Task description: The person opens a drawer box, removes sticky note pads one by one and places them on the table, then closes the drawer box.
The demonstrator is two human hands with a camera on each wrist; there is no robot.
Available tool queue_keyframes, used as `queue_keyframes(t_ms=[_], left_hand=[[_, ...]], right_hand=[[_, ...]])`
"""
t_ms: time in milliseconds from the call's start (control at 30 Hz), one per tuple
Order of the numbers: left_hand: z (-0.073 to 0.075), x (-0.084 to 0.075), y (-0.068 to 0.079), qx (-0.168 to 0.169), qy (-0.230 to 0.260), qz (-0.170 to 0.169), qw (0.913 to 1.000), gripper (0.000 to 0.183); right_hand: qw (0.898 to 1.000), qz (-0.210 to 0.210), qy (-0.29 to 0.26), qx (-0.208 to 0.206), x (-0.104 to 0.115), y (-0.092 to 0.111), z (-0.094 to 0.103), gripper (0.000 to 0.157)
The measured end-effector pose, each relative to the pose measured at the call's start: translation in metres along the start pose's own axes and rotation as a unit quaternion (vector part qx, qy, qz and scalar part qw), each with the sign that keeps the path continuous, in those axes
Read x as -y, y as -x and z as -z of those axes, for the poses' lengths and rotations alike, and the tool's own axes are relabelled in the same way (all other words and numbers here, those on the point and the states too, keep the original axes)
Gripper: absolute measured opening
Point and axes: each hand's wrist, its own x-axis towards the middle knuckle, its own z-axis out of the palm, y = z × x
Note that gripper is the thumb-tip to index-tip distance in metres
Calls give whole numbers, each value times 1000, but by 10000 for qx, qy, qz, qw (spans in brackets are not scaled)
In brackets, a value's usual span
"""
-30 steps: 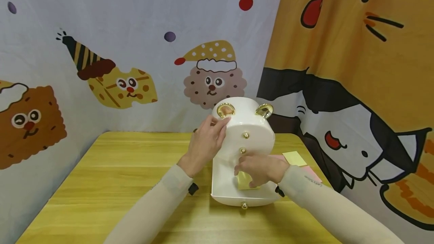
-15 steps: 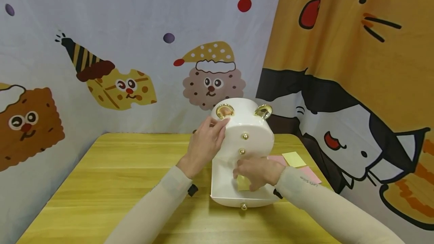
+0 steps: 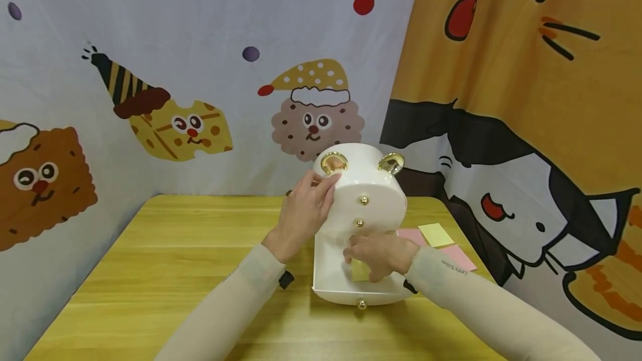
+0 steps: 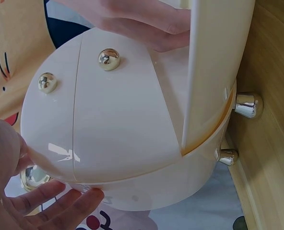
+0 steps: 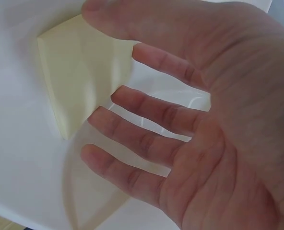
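Note:
A white drawer box [image 3: 361, 174] with gold ears and knobs stands on the table. Its bottom drawer [image 3: 331, 280] is pulled out. A pale yellow sticky note pad [image 5: 79, 72] lies inside the drawer. My right hand [image 3: 381, 252] reaches over this pad; in the right wrist view its thumb tip overlaps the upper edge, while the spread fingers [image 5: 147, 103] lie along the near side. My left hand [image 3: 303, 213] rests on the box's upper left, by the left ear [image 3: 334, 164]; its fingertips [image 4: 91, 194] touch the side wall.
Right of the box, pink notes [image 3: 458, 257] and a yellow note [image 3: 435, 234] lie on the wooden table [image 3: 200, 261]. Behind it hangs a curtain [image 3: 200, 27] with cartoon prints. Gold feet [image 4: 247, 105] support the box.
My right hand has shifted slightly left and lower over the yellow pad, covering more of its right side in the head view. My left hand stays on the box.

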Motion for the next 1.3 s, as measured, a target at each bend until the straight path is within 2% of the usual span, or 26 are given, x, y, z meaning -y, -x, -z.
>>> queue_keyframes(t_ms=[367, 833, 1100, 1300], left_hand=[[1, 0, 0, 30, 41, 54, 10000, 37], [0, 0, 1, 1, 51, 48, 10000, 36], [-2, 2, 1, -46, 39, -4, 10000, 36], [-3, 3, 1, -100, 64, -24, 9999, 36]], right_hand=[[9999, 96, 55, -117, 2, -2, -2, 57], [9988, 133, 410, -226, 4, -5, -8, 60], [9992, 124, 330, -174, 2, -3, -8, 61], [9996, 144, -5, -223, 1, 1, -6, 58]])
